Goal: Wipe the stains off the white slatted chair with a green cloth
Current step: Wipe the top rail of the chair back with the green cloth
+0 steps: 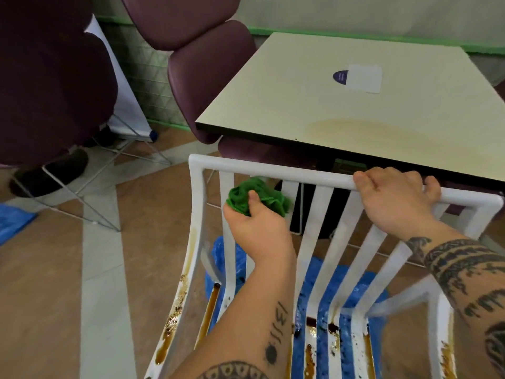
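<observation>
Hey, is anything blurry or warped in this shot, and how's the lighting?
Head view: the green cloth in the left hand smears at its right edge; the white chair blurs at its lower right armrest; wide-angle stretch toward corners; soft even light, no harsh glare.

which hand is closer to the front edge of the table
Right. The right hand grips the chair's top rail just below the table edge; the left hand holds the green cloth lower, against the slats.
</observation>
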